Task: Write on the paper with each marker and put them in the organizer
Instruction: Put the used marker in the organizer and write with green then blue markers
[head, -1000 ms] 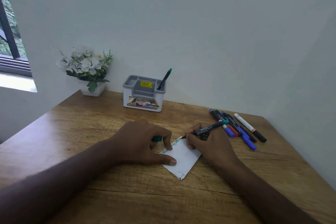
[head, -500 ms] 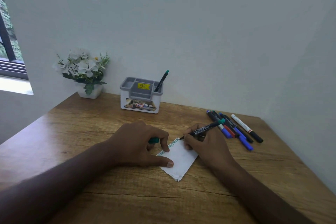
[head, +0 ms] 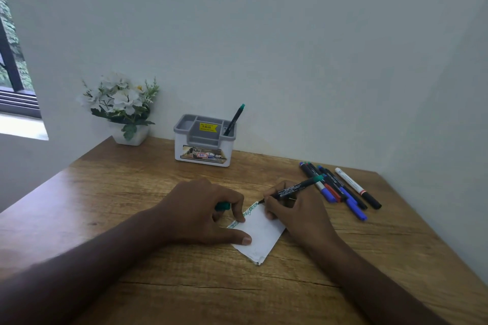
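Note:
A small white paper (head: 260,235) lies on the wooden desk (head: 158,179), with green scribbles along its upper left edge. My left hand (head: 203,211) presses the paper down with thumb and fingers and also holds a green marker cap (head: 222,206). My right hand (head: 295,215) grips a black marker with a green end (head: 293,188), its tip touching the paper's top corner. Several more markers (head: 340,187) lie side by side to the right. The grey and white organizer (head: 203,140) stands at the back, with one green-tipped marker (head: 234,119) upright in its right compartment.
A white pot of white artificial flowers (head: 121,108) stands at the desk's back left corner. Walls close off the back and right sides. A window opening shows at far left.
The marker tip has moved slightly up along the paper's edge, extending the green scribble. The view has shifted a little; both hands stay on the paper.

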Demonstrator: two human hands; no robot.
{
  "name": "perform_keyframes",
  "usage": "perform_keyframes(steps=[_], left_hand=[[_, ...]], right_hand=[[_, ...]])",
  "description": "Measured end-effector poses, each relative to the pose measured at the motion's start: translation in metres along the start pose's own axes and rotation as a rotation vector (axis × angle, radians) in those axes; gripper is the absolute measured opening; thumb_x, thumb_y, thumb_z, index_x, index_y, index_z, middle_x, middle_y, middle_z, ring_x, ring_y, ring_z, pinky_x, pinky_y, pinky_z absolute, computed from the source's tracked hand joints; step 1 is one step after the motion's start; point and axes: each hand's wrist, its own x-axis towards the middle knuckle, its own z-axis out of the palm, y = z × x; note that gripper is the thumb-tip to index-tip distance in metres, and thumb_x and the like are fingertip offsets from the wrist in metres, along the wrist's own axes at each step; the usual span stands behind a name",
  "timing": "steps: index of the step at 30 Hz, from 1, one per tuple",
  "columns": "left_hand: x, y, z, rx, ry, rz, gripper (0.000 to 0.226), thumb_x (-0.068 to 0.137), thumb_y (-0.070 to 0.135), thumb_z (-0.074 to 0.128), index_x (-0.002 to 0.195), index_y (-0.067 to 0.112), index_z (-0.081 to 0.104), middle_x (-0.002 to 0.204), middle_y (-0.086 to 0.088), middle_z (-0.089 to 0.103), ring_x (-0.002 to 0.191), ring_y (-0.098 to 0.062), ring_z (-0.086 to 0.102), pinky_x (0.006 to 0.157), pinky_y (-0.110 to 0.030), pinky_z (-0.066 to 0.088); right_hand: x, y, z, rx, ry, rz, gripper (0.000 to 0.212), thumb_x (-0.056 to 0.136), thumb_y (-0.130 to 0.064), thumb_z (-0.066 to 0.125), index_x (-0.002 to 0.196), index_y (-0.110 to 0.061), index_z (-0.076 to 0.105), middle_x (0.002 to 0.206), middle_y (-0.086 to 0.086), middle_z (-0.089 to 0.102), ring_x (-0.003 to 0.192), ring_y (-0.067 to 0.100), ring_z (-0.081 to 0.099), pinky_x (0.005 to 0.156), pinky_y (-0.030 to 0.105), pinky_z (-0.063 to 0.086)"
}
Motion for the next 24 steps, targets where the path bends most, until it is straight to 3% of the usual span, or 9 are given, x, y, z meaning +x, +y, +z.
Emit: perform_keyframes(steps=[3,5,7,11,14,17,22,24], left_hand=[[0.0,-0.002,0.002,-0.011,0.008,0.002,0.052,0.068,0.094,0.059,0.097,0.051,0.064,0.072,0.026,0.059,0.072,0.003,0.054,0.061,-0.019,0.035],[-0.001,-0.003,0.004,-0.016,0.029,0.002,0.054,0.069,0.095,0.056,0.101,0.051,0.063,0.078,0.026,0.063,0.075,0.003,0.055,0.063,-0.019,0.039],[-0.002,-0.005,0.005,-0.06,0.099,-0.013,0.049,0.075,0.089,0.058,0.104,0.05,0.061,0.079,0.027,0.062,0.077,0.004,0.057,0.063,-0.018,0.04],[-0.003,-0.01,0.003,-0.208,0.31,0.003,0.018,0.094,0.053,0.061,0.11,0.044,0.059,0.075,0.023,0.059,0.072,-0.002,0.058,0.058,-0.02,0.037],[-0.003,-0.014,0.001,-0.21,0.294,-0.018,0.02,0.104,0.03,0.053,0.118,0.044,0.056,0.077,0.014,0.06,0.076,-0.005,0.057,0.064,-0.025,0.043],[0.0,-0.016,0.005,-0.187,0.26,-0.026,0.017,0.108,0.03,0.045,0.112,0.046,0.049,0.102,0.015,0.064,0.085,-0.001,0.056,0.073,-0.03,0.048],[0.006,-0.019,0.011,-0.182,0.251,0.024,0.015,0.11,0.028,0.043,0.101,0.041,0.044,0.1,0.016,0.051,0.088,-0.002,0.051,0.071,-0.021,0.039],[0.008,-0.02,0.013,-0.144,0.217,0.046,0.011,0.109,0.033,0.042,0.11,0.034,0.053,0.101,0.017,0.048,0.091,0.001,0.049,0.073,-0.019,0.037]], right_hand=[[-0.002,-0.002,0.0,0.019,-0.003,0.017,0.005,0.091,-0.027,0.076,0.086,-0.029,0.074,0.078,-0.011,0.075,0.077,-0.002,0.07,0.064,0.013,0.053],[-0.003,-0.003,-0.002,0.059,0.083,0.047,0.013,0.091,-0.026,0.076,0.079,-0.029,0.071,0.077,-0.008,0.074,0.076,0.005,0.071,0.064,0.019,0.056],[-0.003,-0.004,-0.006,0.128,0.186,0.036,0.016,0.09,-0.024,0.077,0.077,-0.028,0.07,0.077,-0.007,0.075,0.075,0.006,0.073,0.059,0.015,0.055],[-0.005,-0.005,-0.013,0.413,0.175,-0.034,0.013,0.087,-0.005,0.078,0.093,-0.017,0.076,0.085,-0.007,0.08,0.077,0.003,0.076,0.063,0.011,0.056],[-0.01,-0.008,-0.01,0.52,0.108,-0.003,0.015,0.092,0.001,0.068,0.092,-0.01,0.077,0.085,-0.005,0.081,0.079,0.004,0.076,0.069,0.015,0.06],[-0.011,-0.01,-0.008,0.609,0.07,0.004,0.022,0.095,0.005,0.059,0.094,-0.006,0.079,0.091,0.009,0.082,0.087,0.023,0.079,0.087,0.041,0.063],[-0.01,-0.011,-0.008,0.679,0.086,0.02,0.017,0.095,0.002,0.065,0.095,-0.007,0.079,0.087,0.014,0.081,0.083,0.029,0.078,0.087,0.045,0.063],[-0.01,-0.011,-0.007,0.702,0.094,0.028,0.01,0.094,-0.004,0.069,0.096,-0.007,0.078,0.084,0.014,0.081,0.08,0.027,0.078,0.084,0.043,0.063]])
